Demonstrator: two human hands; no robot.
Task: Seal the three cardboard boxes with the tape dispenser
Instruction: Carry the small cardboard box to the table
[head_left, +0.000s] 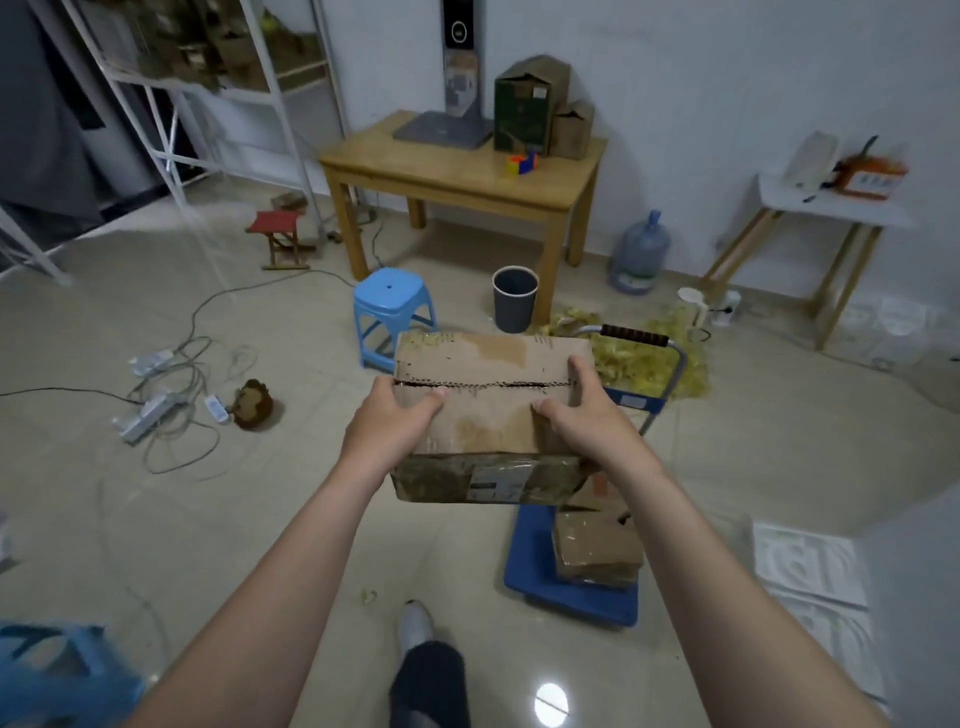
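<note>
So the box (488, 410) is up in the air, gripped at both ends, just above the blue cart (530, 561). The left hand (395, 421) clamps the left end and the right hand (576, 415) the right end. Thumbs press down on the top flaps and the fingers (582, 371) curl round the sides, so both hands are full of cardboard. I reckon the thumbs sit there to keep the flaps shut, since the centre seam gapes a bit and I see no fresh tape over it. Holding it level with two hands also makes sense for carrying it somewhere flat to tape.

Count time: one box in the hands and a second box (597, 545) lying on the cart (could be two stacked, hard to say). There's also a tall box (530, 104) and a small box (574, 130) on the wooden bench (415, 161) by the back wall. That's at least four, so I can't tell which three are meant. One blue stool (392, 306), one dark bin (514, 299), one water jug (639, 254). No tape dispenser that I can pick out for sure
</note>
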